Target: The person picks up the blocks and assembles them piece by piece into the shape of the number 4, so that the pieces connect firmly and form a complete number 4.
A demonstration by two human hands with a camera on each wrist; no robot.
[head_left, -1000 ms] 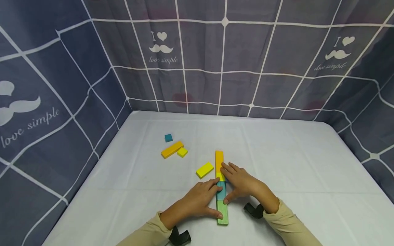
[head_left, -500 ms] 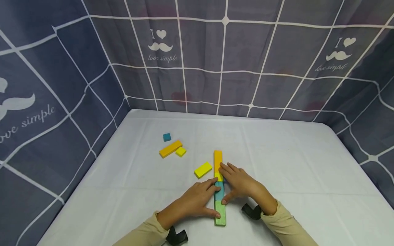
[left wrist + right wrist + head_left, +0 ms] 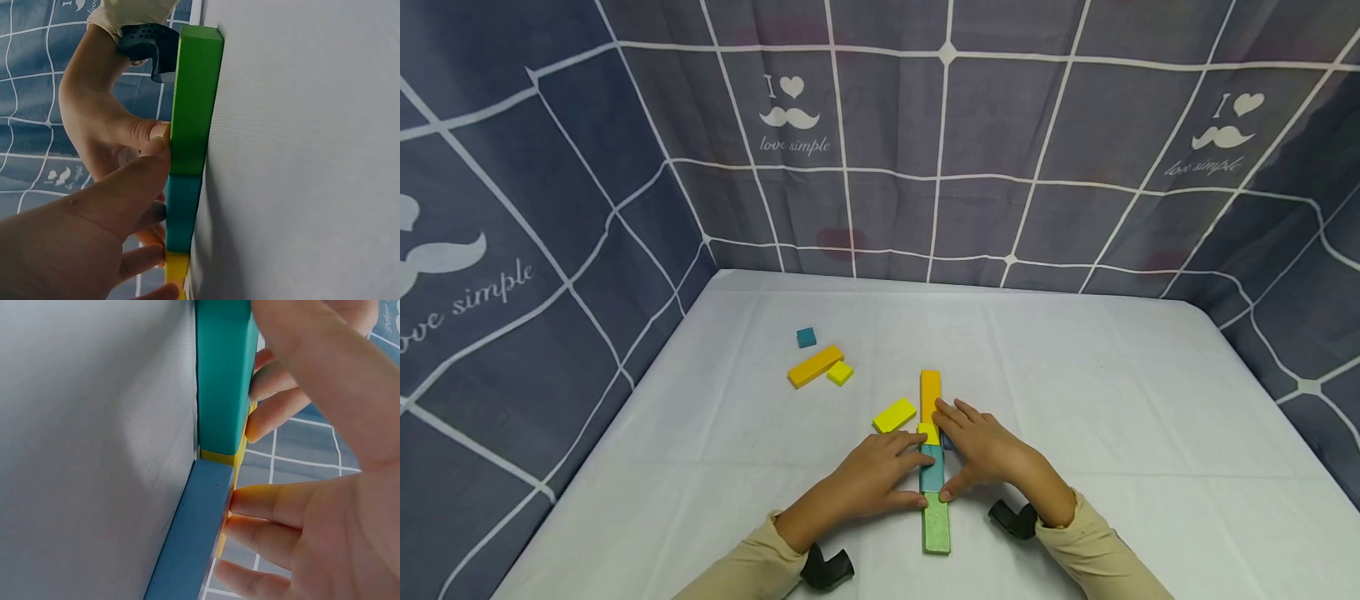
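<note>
A line of blocks runs away from the person: a green block (image 3: 936, 525), a teal block (image 3: 932, 469), a small yellow block (image 3: 928, 433) and an orange block (image 3: 930, 392). A blue block (image 3: 190, 531) lies along the right side, mostly under the right hand in the head view. My left hand (image 3: 868, 475) touches the line from the left, index fingertip at the small yellow block, thumb near the green-teal joint. From the right, my right hand (image 3: 988, 450) rests its extended fingers over the blue block by the orange one; its thumb lies beside the teal block's near end.
Left of the line lies a yellow block (image 3: 894, 415). Farther back are an orange bar (image 3: 816, 367), a yellow cube (image 3: 840, 372) and a teal cube (image 3: 806, 337). A white cloth covers the table (image 3: 1075, 375); grey gridded curtains (image 3: 880, 108) surround it.
My left thumb has drawn back from the top of the green block toward its far end. The small yellow block now juts slightly left of the line. The right hand stays nearly still.
</note>
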